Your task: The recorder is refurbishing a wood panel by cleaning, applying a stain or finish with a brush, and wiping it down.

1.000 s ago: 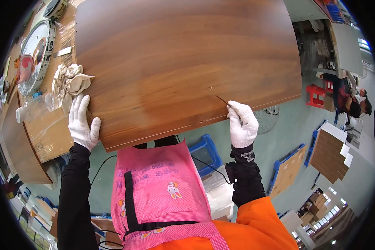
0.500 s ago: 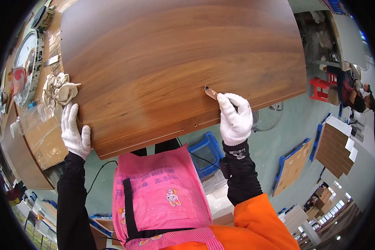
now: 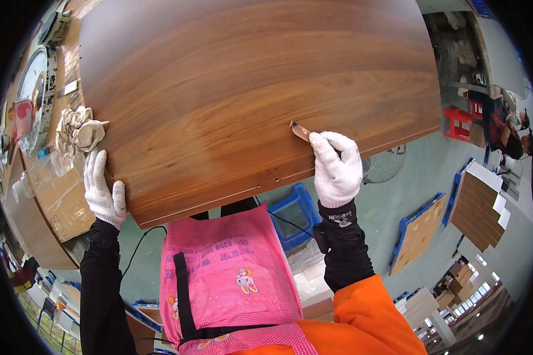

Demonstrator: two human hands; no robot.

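A large brown wood-grain panel [image 3: 219, 77] lies in front of me, with small holes and a pale line along its near edge. My right hand [image 3: 339, 168], in a white knit glove, pinches a small flat copper-coloured blade [image 3: 301, 132] between thumb and fingers. The blade's dark tip rests on or just over the panel face, right of the middle; I cannot tell whether it touches. My left hand [image 3: 105, 190], gloved too, is at the panel's near left corner. Its fingers are stretched out and the thumb is apart, against the panel's side. Above it sits a crumpled cream cloth [image 3: 82, 130].
On the left, a bench holds a round tub [image 3: 35, 89], a cardboard sheet [image 3: 68, 201] and a red-topped plastic bag. Below the panel stand a blue plastic frame [image 3: 296, 216] and a fan [image 3: 385, 164]. Red stools [image 3: 458, 122], stacked boards [image 3: 477, 210] and other people are at the right.
The view has shifted slightly, so the panel's edges and the left hand sit a little farther left. The right hand keeps its pinch, with the blade tip at nearly the same spot.
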